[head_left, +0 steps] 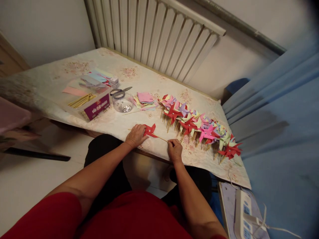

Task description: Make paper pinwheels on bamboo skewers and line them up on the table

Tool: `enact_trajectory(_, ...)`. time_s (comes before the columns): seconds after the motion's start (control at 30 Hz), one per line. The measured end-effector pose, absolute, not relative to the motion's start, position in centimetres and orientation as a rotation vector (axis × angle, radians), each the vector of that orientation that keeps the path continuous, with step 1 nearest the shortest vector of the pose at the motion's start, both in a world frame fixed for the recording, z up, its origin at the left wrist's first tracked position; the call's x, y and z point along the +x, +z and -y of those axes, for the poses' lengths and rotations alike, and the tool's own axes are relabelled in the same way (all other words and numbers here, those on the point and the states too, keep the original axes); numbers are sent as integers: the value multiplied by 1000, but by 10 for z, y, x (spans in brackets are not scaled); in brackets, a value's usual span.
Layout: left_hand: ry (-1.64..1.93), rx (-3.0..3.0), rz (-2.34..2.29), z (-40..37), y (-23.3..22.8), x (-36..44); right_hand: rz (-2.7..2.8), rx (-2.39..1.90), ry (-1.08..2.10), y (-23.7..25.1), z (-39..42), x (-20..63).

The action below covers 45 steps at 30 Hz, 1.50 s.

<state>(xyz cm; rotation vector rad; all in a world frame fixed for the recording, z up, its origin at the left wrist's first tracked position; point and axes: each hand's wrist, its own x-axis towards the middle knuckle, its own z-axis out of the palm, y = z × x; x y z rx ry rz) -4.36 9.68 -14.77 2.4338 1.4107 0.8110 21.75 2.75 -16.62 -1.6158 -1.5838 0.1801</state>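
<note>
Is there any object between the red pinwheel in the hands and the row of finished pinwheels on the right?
Nothing visible. The red pinwheel lies under the left hand, the right hand holds its stick, and only bare tablecloth separates it from the row of pinwheels.

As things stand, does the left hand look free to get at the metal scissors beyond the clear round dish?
Probably not at once: the left hand presses the red paper pinwheel, though only bare cloth and the clear round dish lie before the metal scissors.
</note>
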Motion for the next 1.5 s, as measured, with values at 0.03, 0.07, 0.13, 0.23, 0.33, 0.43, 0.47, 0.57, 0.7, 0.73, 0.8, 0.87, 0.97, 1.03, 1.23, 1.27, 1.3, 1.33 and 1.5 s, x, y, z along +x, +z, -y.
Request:
enact_trajectory(0.03,809,2432,-1410,-97,-148,-44,1584,-1619,182,-166,-28,218)
enact_trajectory(0.07,803,2432,-1411,-97,-148,-44,1585,-1622,185,-166,-28,218)
enact_trajectory(0.13,790,2432,-1418,-97,-149,-44,1590,-1631,190,-166,-29,218)
enact_trajectory(0.23,770,2435,-1435,-98,-150,-44,1596,-1644,195,-166,-30,218)
enact_trajectory(0.33,751,2440,-1447,-98,-150,-43,1597,-1664,198,-164,-30,216)
enact_trajectory(0.43,749,2445,-1457,-97,-149,-42,1609,-1686,200,-162,-30,213)
enact_trajectory(0.47,749,2449,-1464,-97,-149,-42,1614,-1690,201,-161,-30,212)
enact_trajectory(0.57,744,2472,-1485,-97,-151,-41,1627,-1685,203,-160,-32,209)
enact_trajectory(0.7,753,2485,-1502,-96,-152,-40,1652,-1656,195,-158,-35,204)
enact_trajectory(0.73,755,2486,-1508,-96,-152,-39,1657,-1654,192,-158,-35,203)
enact_trajectory(0.8,754,2493,-1515,-95,-152,-39,1667,-1652,188,-157,-36,201)
enact_trajectory(0.87,750,2506,-1514,-94,-151,-39,1684,-1641,184,-158,-37,200)
enact_trajectory(0.97,764,2509,-1525,-95,-151,-38,1720,-1623,173,-159,-38,199)
enact_trajectory(1.03,783,2494,-1546,-95,-151,-36,1742,-1618,163,-159,-38,199)
enact_trajectory(1.23,776,2473,-1602,-96,-150,-30,1754,-1605,148,-160,-40,199)
enact_trajectory(1.27,771,2475,-1598,-96,-150,-30,1750,-1602,147,-160,-40,199)
enact_trajectory(1.3,766,2478,-1595,-96,-150,-30,1746,-1601,145,-159,-40,198)
enact_trajectory(1.33,761,2481,-1596,-96,-150,-30,1742,-1601,141,-159,-40,198)
enact_trajectory(1.5,743,2506,-1628,-96,-151,-30,1744,-1613,144,-159,-39,197)
